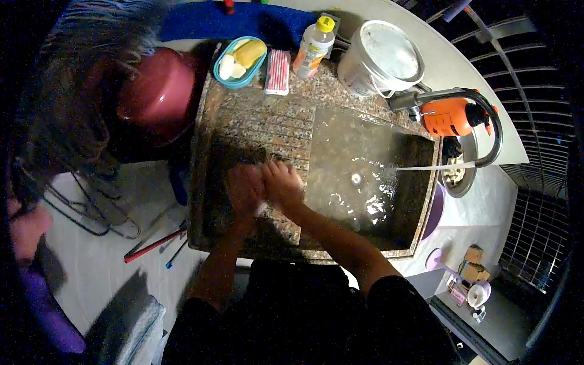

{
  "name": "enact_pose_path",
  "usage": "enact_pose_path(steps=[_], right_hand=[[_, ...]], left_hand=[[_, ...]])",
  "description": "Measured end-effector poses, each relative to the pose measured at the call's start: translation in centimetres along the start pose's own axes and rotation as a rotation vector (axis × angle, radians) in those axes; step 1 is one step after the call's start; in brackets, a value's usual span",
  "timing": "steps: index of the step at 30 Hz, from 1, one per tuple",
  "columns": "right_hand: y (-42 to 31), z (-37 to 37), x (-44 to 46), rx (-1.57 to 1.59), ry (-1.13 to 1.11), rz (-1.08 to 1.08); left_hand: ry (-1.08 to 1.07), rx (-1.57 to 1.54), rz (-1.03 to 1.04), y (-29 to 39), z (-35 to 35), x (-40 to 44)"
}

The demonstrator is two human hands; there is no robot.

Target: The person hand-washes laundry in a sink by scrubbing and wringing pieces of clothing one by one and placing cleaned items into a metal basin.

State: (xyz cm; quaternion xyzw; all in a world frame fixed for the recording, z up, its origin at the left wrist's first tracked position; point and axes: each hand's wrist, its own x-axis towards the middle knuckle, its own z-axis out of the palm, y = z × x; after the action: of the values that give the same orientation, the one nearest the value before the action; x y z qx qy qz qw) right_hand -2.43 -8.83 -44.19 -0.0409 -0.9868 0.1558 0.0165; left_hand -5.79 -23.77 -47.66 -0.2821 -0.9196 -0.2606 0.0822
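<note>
My left hand and my right hand are close together over the ribbed washboard part of a speckled stone sink. The fingers of both hands are bent and pressed down. A small patch of something white shows between and below them, too small to name. Right of my hands the basin holds cloudy water. A stream of water runs into it from a curved metal faucet.
Along the back edge stand a blue soap dish, a striped brush, a yellow-capped bottle and a white bucket. An orange sprayer is behind the faucet. A red tub and hanging strands are left.
</note>
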Motion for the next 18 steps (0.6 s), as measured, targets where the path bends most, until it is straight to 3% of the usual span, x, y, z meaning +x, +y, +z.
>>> enact_pose_path(steps=[2, 5, 8, 11, 14, 18], right_hand=[[-0.1, 0.5, 1.8, 0.1, -0.011, 0.06], [2.0, 8.0, 3.9, 0.164, -0.147, 0.161], [0.7, 3.3, 4.2, 0.203, -0.145, 0.209], [0.9, 2.2, 4.6, 0.302, -0.349, 0.29], [1.1, 0.3, 1.0, 0.299, 0.186, 0.073], [7.1, -5.8, -5.5, 0.515, 0.274, 0.22]], left_hand=[[-0.08, 0.109, -0.026, -2.5, 2.8, -0.2], [-0.147, 0.266, 0.031, -5.3, 6.1, 1.3], [-0.206, 0.434, 0.064, -6.7, 8.3, 3.4], [-0.251, 0.314, -0.124, -4.3, 4.8, 5.8], [-0.076, -0.122, -0.164, -1.6, 1.6, 5.8], [-0.024, -0.104, -0.005, -1.3, -1.0, 3.7]])
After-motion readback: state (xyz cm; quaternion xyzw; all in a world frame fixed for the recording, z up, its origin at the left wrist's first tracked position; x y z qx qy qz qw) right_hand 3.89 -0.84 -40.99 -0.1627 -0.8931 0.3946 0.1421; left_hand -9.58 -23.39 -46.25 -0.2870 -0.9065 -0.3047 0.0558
